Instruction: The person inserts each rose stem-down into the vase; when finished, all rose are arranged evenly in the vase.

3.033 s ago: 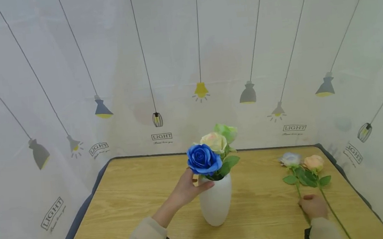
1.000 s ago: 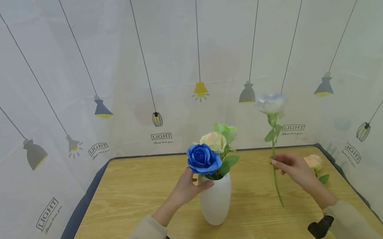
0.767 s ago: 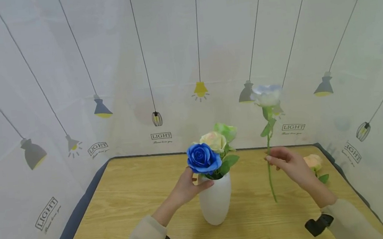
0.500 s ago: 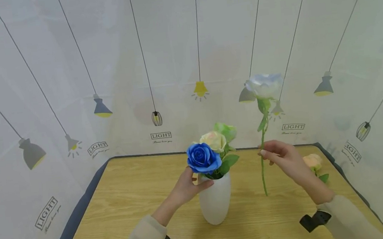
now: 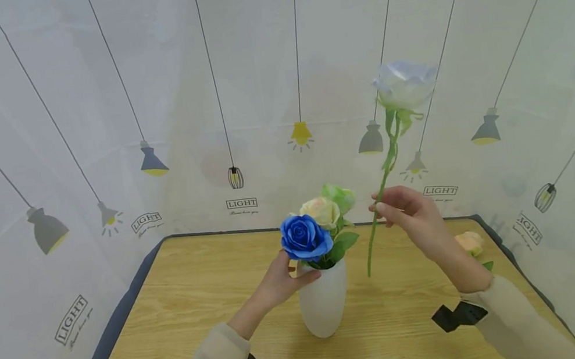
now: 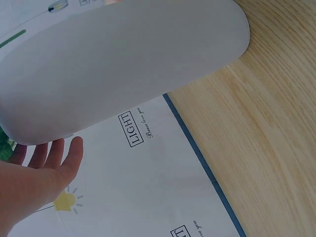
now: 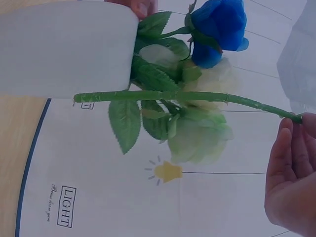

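Observation:
A white vase (image 5: 324, 307) stands upright on the table, holding a blue rose (image 5: 304, 238), a cream rose (image 5: 322, 213) and a pale green rose (image 5: 341, 197). My left hand (image 5: 277, 286) grips the vase near its mouth, thumb in front; in the left wrist view its fingers (image 6: 54, 153) lie along the vase. Raised to the right, my right hand (image 5: 411, 216) pinches the stem of a pale bluish-white rose (image 5: 406, 84). That rose tilts, bloom up and to the right. In the right wrist view the green stem (image 7: 123, 96) overlaps the vase's mouth and leaves.
A peach rose (image 5: 470, 242) lies at the right of the wooden table (image 5: 201, 305), partly hidden behind my right forearm. A pale curtain (image 5: 179, 97) printed with hanging lamps encloses the table's back and sides.
My right hand has picked up the bluish-white rose from the table, lifting it and carrying it left toward the vase; its bloom now tilts right. The left hand stays at the vase.

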Tool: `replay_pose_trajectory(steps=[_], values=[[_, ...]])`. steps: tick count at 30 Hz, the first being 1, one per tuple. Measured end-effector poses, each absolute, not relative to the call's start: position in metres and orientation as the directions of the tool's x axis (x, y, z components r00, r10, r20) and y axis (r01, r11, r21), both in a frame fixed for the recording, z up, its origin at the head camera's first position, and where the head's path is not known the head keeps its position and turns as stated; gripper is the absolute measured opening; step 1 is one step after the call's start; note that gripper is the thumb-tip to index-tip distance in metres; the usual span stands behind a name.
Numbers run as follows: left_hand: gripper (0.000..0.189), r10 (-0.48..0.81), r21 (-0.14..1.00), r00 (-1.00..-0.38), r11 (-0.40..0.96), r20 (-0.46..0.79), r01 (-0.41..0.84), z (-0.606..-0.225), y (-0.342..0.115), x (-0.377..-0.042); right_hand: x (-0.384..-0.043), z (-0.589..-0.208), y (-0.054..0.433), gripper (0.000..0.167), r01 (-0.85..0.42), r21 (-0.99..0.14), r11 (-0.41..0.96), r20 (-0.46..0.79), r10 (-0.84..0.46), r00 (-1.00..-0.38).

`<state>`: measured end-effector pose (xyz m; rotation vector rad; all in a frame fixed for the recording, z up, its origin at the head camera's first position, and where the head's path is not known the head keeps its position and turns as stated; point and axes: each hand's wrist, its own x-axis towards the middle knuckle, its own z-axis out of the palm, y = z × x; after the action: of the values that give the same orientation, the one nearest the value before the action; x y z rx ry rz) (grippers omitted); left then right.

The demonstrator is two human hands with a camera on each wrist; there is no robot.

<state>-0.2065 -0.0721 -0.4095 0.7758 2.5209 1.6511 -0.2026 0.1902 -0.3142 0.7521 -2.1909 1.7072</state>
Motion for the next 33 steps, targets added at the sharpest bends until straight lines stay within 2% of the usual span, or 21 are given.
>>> replay_pose_trajectory(steps=[4, 11, 21, 29, 33], values=[[0.066, 0.411, 0.862, -0.88, 0.33, 0.237, 0.386, -0.427, -0.073, -0.219, -0.204, -0.303, 0.182, 0.015, -0.568, -0.815, 0.116, 0.536, -0.222, -0.814], [0.067, 0.407, 0.861, -0.882, 0.332, 0.238, 0.386, -0.426, -0.072, -0.219, -0.211, -0.298, 0.165, 0.014, -0.64, -0.768, -0.025, 0.631, -0.197, -0.75], [0.066, 0.41, 0.861, -0.879, 0.325, 0.245, 0.392, -0.427, -0.072, -0.22, -0.213, -0.293, 0.153, 0.014, -0.677, -0.736, -0.007, 0.669, -0.164, -0.725], [0.063, 0.417, 0.859, -0.874, 0.323, 0.248, 0.397, -0.421, -0.072, -0.216, -0.217, -0.3, 0.144, 0.012, -0.622, -0.783, -0.02, 0.621, -0.087, -0.779], [0.063, 0.428, 0.865, -0.866, 0.297, 0.258, 0.404, -0.406, -0.072, -0.205, -0.216, -0.309, 0.142, 0.014, -0.573, -0.819, 0.032, 0.568, -0.097, -0.817]])
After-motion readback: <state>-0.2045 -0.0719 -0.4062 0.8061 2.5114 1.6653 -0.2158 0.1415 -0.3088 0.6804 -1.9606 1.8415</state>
